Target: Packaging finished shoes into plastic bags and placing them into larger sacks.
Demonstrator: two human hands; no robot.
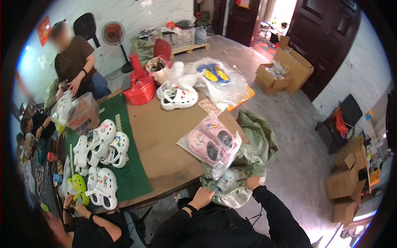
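Observation:
Just past the near right corner of the table, a green woven sack (264, 144) hangs with its mouth gathered toward me. My left hand (202, 197) is closed on the near left part of its rim. On the right side of the mouth, my right hand (254, 183) is closed on the rim too. Between the hands, something pale in clear plastic (226, 180) shows inside the sack; its kind is hard to make out. A pair of pink clogs (206, 142) with charms lies in a clear plastic bag at the table's corner, right above the sack's mouth.
White clogs (105, 142) lie on a green mat (138, 177) at the left. Farther back on the brown tabletop (161, 153) are a red tape dispenser (139, 89) and bagged sandals (213, 73). Two co-workers stand or sit leftward. Cardboard boxes (343, 182) stand at the right.

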